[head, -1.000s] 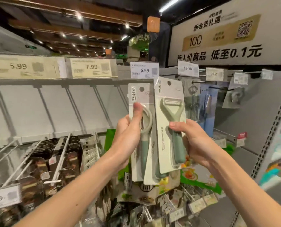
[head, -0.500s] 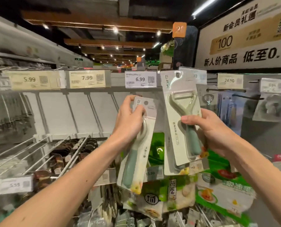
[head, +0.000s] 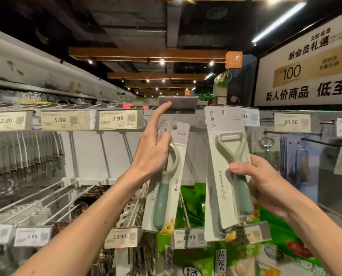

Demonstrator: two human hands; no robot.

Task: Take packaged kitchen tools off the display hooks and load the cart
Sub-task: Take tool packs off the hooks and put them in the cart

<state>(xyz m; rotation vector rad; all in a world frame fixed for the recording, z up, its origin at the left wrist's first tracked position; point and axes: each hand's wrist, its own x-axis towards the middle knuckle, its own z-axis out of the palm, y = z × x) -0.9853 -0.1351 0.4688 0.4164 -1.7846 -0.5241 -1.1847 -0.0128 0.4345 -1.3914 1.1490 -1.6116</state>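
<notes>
I see two bare arms raised in front of a shop display of hooks and price tags. My left hand (head: 152,156) pinches the swivel peeler pack (head: 171,188), a pale card with a green-handled peeler. The thumb presses the card's front near the top and the index finger points straight up, free of the card. This pack tilts, its lower end leaning left, and its hang hole shows with nothing through it. My right hand (head: 265,186) grips the Y peeler pack (head: 222,176), with the thumb across the front at the neck of the peeler and the other fingers hidden behind the card. This pack stands nearly upright, just right of the other, and the two are apart. Behind them runs a shelf rail (head: 82,130) with yellowish price tags; one tag (head: 118,119) reads 7.99. Bare wire hooks (head: 46,198) stick out at lower left. Green packets (head: 194,200) hang below, between the two packs. A large white sign (head: 309,72) fills the upper right.
</notes>
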